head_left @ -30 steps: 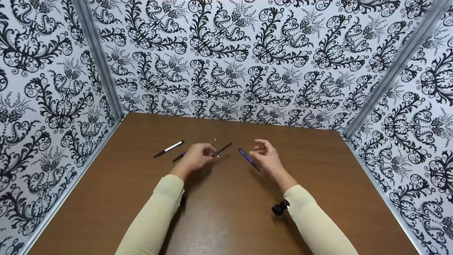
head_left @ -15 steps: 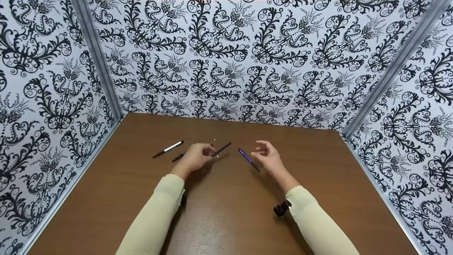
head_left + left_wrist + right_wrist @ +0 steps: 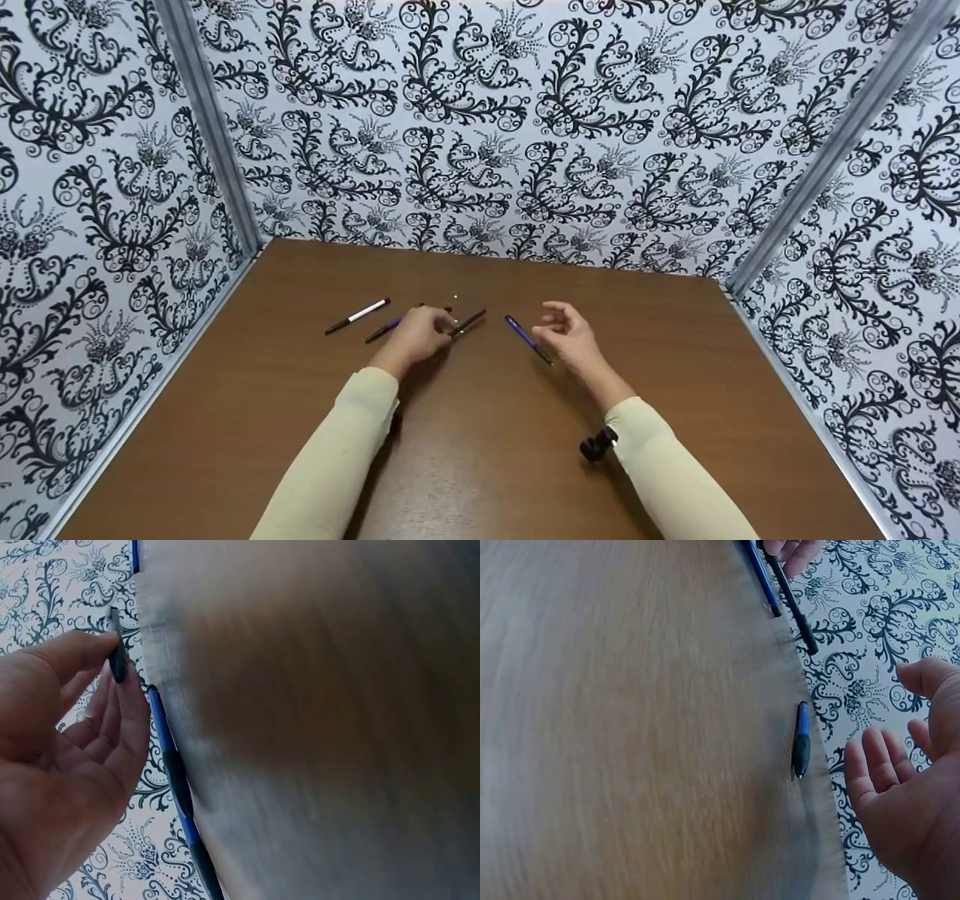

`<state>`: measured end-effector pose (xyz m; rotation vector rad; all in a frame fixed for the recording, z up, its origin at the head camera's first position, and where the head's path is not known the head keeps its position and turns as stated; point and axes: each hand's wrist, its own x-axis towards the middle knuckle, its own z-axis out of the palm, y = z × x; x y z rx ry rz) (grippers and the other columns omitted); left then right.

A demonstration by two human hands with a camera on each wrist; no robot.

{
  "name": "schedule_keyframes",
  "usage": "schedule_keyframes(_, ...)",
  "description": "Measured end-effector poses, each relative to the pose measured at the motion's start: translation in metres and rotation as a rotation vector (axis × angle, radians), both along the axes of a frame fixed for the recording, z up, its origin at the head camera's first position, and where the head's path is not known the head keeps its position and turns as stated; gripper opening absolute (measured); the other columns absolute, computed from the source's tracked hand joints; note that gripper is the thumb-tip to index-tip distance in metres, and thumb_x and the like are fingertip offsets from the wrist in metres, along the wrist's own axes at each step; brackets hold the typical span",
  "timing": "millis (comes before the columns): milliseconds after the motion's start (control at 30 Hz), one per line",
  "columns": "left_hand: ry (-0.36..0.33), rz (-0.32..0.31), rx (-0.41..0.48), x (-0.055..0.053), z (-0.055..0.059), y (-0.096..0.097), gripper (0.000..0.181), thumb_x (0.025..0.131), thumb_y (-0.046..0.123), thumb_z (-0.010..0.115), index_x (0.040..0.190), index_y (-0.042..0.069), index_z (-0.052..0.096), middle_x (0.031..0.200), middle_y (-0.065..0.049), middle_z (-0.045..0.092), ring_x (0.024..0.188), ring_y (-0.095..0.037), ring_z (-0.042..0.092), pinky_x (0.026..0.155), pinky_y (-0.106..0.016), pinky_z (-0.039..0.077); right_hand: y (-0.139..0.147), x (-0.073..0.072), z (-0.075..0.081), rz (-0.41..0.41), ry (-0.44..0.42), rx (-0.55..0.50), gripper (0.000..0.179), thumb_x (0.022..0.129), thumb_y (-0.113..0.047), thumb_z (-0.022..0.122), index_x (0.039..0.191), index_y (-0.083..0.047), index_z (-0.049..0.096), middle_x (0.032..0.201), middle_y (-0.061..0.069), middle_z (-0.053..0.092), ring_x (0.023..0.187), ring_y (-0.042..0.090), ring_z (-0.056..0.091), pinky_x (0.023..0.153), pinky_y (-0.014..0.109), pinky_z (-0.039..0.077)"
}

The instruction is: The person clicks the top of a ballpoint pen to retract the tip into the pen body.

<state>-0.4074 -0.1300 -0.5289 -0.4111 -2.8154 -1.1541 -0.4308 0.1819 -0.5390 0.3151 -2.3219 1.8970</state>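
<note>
My left hand (image 3: 420, 334) pinches a dark pen (image 3: 469, 322) between thumb and fingertips. In the left wrist view, the dark pen (image 3: 116, 652) shows almost end-on at the fingertips. My right hand (image 3: 570, 336) holds nothing, its fingers relaxed and apart in the right wrist view. Just left of it, a blue pen (image 3: 527, 339) with a dark grip lies on the table. Another blue pen (image 3: 382, 330) lies partly hidden behind my left hand. Further left is a white pen with dark ends (image 3: 360, 315).
A brown wooden table (image 3: 480, 435) lies under both hands. Patterned black-and-white panels (image 3: 480, 135) wall it at the back and both sides. A small white spot (image 3: 455, 296) shows beyond my left hand. A black wrist camera (image 3: 598, 445) sits at my right sleeve.
My left hand has shifted slightly down in the head view with the dark pen, uncovering more of the blue pen behind it. My right hand has barely moved.
</note>
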Motion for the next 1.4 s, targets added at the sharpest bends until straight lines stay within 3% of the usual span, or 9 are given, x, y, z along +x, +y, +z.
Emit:
schedule_keyframes(233, -0.033, 0.065, -0.042, -0.0026, -0.002, 0.0017, 0.021, 0.097, -0.001, 0.078, 0.118, 0.002, 0.082, 0.112, -0.012, 0.079, 0.104, -0.03, 0.072, 0.094, -0.047, 0.06, 0.0004, 0.0002, 0.0001, 0.009, -0.007, -0.003, 0.049, 0.093, 0.007, 0.082, 0.139, 0.002, 0.066, 0.122, 0.027, 0.066, 0.099, 0.019, 0.068, 0.08, 0.022, 0.058)
schedule_keyframes(667, -0.01, 0.035, -0.019, -0.0014, -0.0017, 0.0035, 0.019, 0.097, -0.004, 0.077, 0.115, 0.0, 0.082, 0.114, -0.015, 0.079, 0.104, -0.031, 0.072, 0.095, -0.049, 0.06, 0.0026, 0.0018, -0.0008, 0.013, -0.009, -0.002, 0.05, 0.094, 0.006, 0.08, 0.14, 0.005, 0.063, 0.126, 0.033, 0.064, 0.1, 0.021, 0.064, 0.08, 0.021, 0.054)
schedule_keyframes(867, -0.023, 0.073, -0.103, -0.0032, -0.0034, 0.0037, 0.02, 0.097, 0.0, 0.08, 0.116, 0.005, 0.084, 0.115, -0.011, 0.08, 0.107, -0.03, 0.073, 0.097, -0.048, 0.059, 0.0014, 0.0016, -0.0009, 0.003, -0.007, 0.001, 0.049, 0.093, 0.009, 0.077, 0.139, 0.01, 0.06, 0.126, 0.041, 0.061, 0.102, 0.029, 0.065, 0.079, 0.021, 0.054)
schedule_keyframes(1233, -0.033, 0.096, -0.128, -0.0041, -0.0052, 0.004, 0.02, 0.097, 0.005, 0.083, 0.116, 0.011, 0.086, 0.117, -0.008, 0.08, 0.108, -0.029, 0.073, 0.097, -0.048, 0.059, 0.0036, 0.0064, 0.0018, 0.014, -0.004, -0.003, 0.047, 0.094, 0.006, 0.081, 0.138, 0.004, 0.065, 0.121, 0.03, 0.066, 0.101, 0.025, 0.068, 0.081, 0.022, 0.056)
schedule_keyframes(1400, -0.079, 0.114, -0.112, -0.004, -0.0046, 0.0023, 0.021, 0.098, 0.009, 0.084, 0.118, 0.012, 0.085, 0.113, -0.007, 0.079, 0.1, -0.027, 0.072, 0.093, -0.047, 0.06, 0.0038, 0.0052, 0.0016, 0.017, -0.011, -0.002, 0.049, 0.094, 0.006, 0.081, 0.14, 0.004, 0.064, 0.122, 0.029, 0.066, 0.104, 0.027, 0.067, 0.082, 0.022, 0.056)
